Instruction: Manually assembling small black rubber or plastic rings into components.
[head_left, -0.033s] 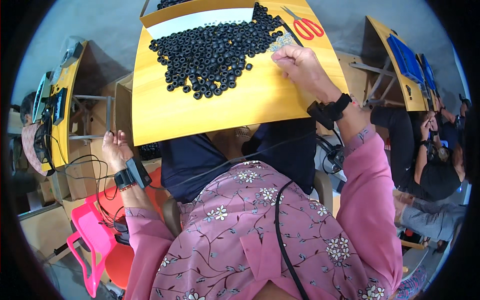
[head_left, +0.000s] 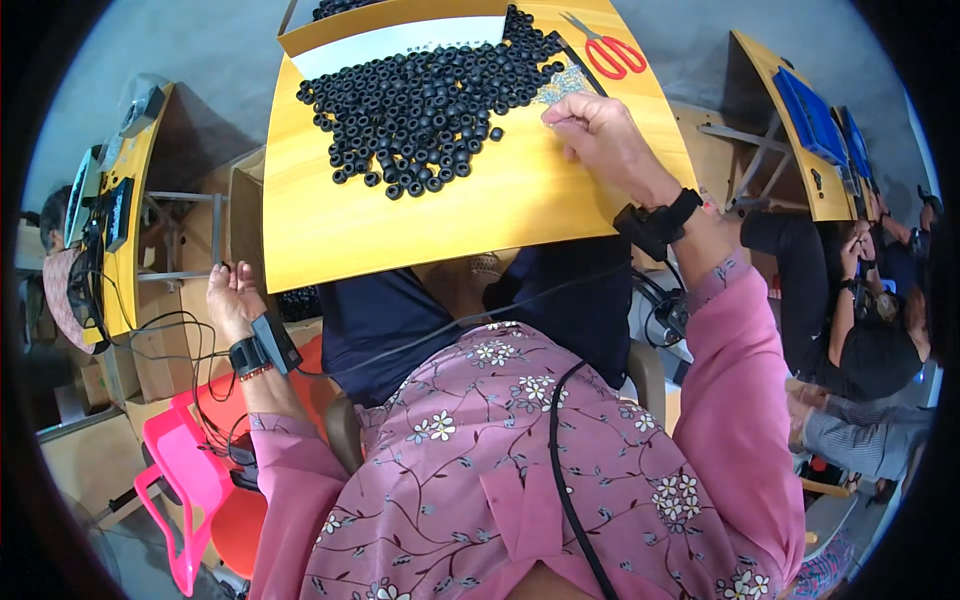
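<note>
My right hand (head_left: 602, 135) is over the right part of the yellow table, its thumb and fingers pinched together. Whatever is at its fingertips is too small to name. Just beyond it lies a small heap of silvery metal pieces (head_left: 566, 85). A broad pile of small black ring-shaped pieces (head_left: 420, 100) spreads to its left. My left hand (head_left: 233, 298) hangs off the table's left edge, palm up, with curled fingers. A tiny dark bit shows at its fingertips, but I cannot make out what it is.
Red-handled scissors (head_left: 615, 56) lie at the table's (head_left: 400, 235) far right. A cardboard box (head_left: 390, 14) with more black pieces stands at the back. Cables (head_left: 205, 370) hang by my left arm near a pink chair (head_left: 185, 460). Other people (head_left: 870, 330) sit at the right.
</note>
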